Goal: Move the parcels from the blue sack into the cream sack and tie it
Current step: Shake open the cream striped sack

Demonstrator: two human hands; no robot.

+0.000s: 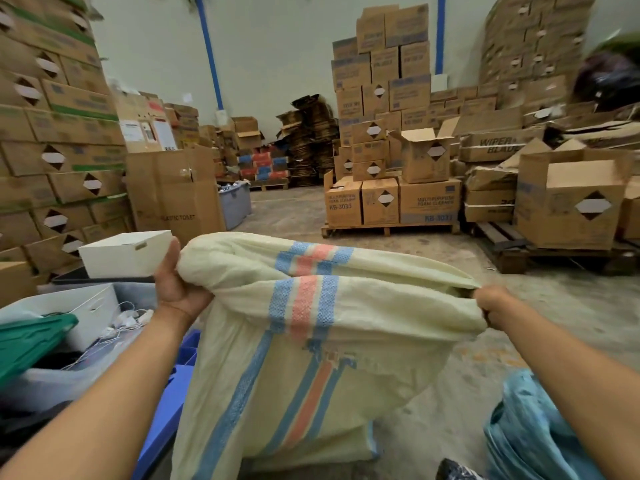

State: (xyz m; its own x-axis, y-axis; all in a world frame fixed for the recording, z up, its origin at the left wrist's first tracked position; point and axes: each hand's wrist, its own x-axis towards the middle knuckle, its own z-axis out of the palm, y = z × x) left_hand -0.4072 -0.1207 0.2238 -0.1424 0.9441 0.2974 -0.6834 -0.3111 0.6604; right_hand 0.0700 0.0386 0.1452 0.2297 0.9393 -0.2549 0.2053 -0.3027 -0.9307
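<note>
You are gripping the cream sack at its rolled top, your left hand clenching one end and your right hand pinching the other. The blue sack is lying just right of it. Its torn weave could rip further if you are pulling the mouth too hard.

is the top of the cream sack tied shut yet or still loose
Loose, not tied. The left hand and right hand each grip bunched fabric at the top of the cream sack, stretched between them; no knot shows.
</note>
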